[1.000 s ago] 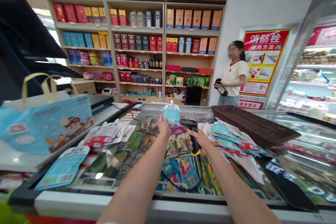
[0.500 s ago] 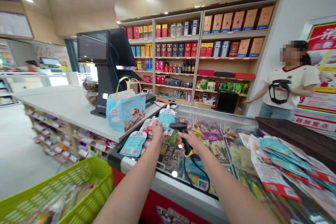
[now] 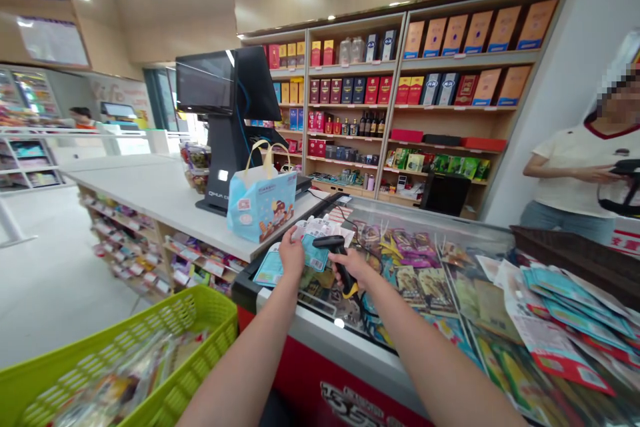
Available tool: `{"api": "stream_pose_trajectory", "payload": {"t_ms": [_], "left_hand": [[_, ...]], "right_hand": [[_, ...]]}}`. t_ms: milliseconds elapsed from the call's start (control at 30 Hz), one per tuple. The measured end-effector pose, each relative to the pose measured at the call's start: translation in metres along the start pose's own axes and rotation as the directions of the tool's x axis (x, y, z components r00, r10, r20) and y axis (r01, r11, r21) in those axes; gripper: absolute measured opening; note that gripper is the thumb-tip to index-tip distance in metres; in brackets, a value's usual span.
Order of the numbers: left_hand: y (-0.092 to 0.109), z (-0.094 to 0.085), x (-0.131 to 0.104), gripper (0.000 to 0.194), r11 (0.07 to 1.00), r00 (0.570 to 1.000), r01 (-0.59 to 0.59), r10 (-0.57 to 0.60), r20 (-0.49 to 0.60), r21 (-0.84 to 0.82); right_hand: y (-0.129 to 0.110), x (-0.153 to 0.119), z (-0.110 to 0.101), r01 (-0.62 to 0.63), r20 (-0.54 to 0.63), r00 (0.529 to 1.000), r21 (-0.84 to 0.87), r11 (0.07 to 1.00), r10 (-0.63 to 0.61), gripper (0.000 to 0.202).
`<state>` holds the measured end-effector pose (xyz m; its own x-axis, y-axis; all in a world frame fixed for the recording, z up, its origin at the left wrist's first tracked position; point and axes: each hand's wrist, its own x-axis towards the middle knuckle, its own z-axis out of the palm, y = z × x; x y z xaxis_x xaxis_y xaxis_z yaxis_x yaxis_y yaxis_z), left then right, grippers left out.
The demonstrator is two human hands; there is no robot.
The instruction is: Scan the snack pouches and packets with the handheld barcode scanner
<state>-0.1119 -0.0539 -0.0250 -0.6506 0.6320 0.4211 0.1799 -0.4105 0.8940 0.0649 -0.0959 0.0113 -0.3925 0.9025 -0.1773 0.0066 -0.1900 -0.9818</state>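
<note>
My left hand (image 3: 292, 255) is closed on the edge of a blue drink pouch (image 3: 315, 255), whose barcode faces up near the scanner. My right hand (image 3: 353, 268) wraps round the handle of a black barcode scanner (image 3: 332, 241) with a yellow end; its head points left, over the pouch. Another blue pouch (image 3: 269, 269) lies on the glass freezer top (image 3: 400, 210) left of my left hand. White-capped pouches (image 3: 325, 223) lie just behind the held one. The scanner's dark cable trails over the glass.
A heap of blue and red-white pouches (image 3: 575, 310) lies at the right. A light-blue carry bag (image 3: 263, 203) and a till screen (image 3: 206, 83) stand on the white counter (image 3: 135, 183). A green basket (image 3: 210, 310) with packets is at lower left. A person (image 3: 580, 167) stands at right.
The held pouch has moved down and left, from upright to lying low by the other pouches. The scanner has followed it. The view has turned left.
</note>
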Motion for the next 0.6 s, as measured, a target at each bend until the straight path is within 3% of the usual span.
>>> {"api": "stream_pose_trajectory", "payload": {"t_ms": [200, 333, 467, 600], "left_hand": [[0.022, 0.003, -0.011, 0.024, 0.997, 0.995, -0.075, 0.076, -0.062, 0.02], [0.032, 0.021, -0.018, 0.023, 0.996, 0.998, -0.061, 0.06, -0.018, -0.058], [0.038, 0.061, -0.032, 0.022, 0.994, 0.997, -0.05, 0.056, 0.061, -0.094], [0.043, 0.118, -0.065, 0.022, 0.99, 0.977, 0.015, 0.016, 0.215, -0.143]], "right_hand": [[-0.001, -0.003, -0.009, 0.012, -0.018, 1.0, 0.045, 0.999, -0.011, 0.024], [-0.006, -0.011, -0.02, 0.056, -0.034, 0.998, 0.065, 0.996, -0.054, 0.03], [-0.011, -0.025, -0.051, 0.122, -0.077, 0.99, 0.105, 0.987, -0.115, 0.039], [-0.014, -0.048, -0.099, 0.169, -0.193, 0.97, 0.116, 0.979, -0.145, 0.035]]}}
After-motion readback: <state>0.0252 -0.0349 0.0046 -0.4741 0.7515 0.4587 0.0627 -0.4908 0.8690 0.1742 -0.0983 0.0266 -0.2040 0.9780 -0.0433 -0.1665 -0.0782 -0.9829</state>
